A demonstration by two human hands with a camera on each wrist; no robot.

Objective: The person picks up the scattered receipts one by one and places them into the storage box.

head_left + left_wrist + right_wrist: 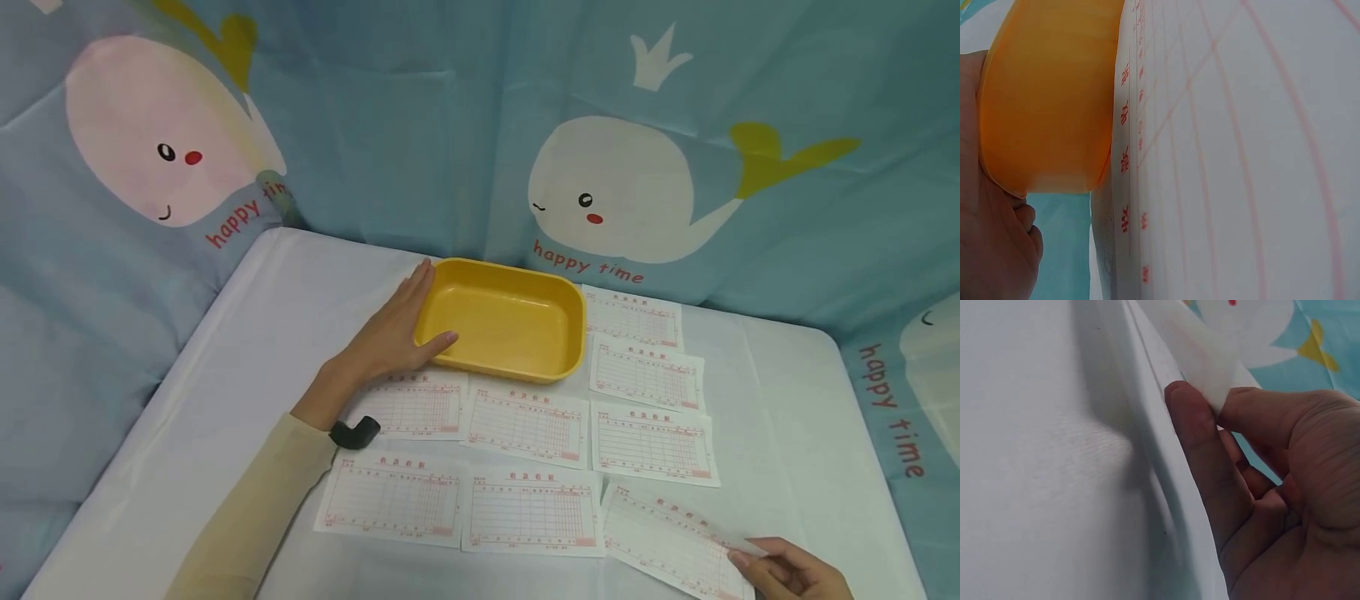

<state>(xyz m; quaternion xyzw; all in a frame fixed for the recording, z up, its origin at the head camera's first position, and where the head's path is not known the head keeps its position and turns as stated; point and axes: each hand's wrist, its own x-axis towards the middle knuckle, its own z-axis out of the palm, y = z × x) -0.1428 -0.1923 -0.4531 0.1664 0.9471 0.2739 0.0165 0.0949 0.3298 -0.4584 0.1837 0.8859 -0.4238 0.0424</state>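
My left hand (pixel 390 329) grips the left end of a yellow plastic tray (pixel 573 333), fingers along its outer side and thumb over the near rim. In the left wrist view, the tray's orange-looking wall (pixel 1054 100) rises beside a printed slip (pixel 1210 187). At the lower right of the head view, my right hand (pixel 798 571) pinches the right corner of a receipt slip (pixel 671 537) between thumb and finger. That slip lies slanted; its held corner (pixel 1210 369) is bent up in the right wrist view.
Flat receipt slips with red print lie right of the tray, such as one slip (pixel 647 372), and in rows before it, such as another slip (pixel 531 510). A white-covered table (pixel 787 417) bears them. Blue whale-print cloth (pixel 405 125) stands behind and at both sides.
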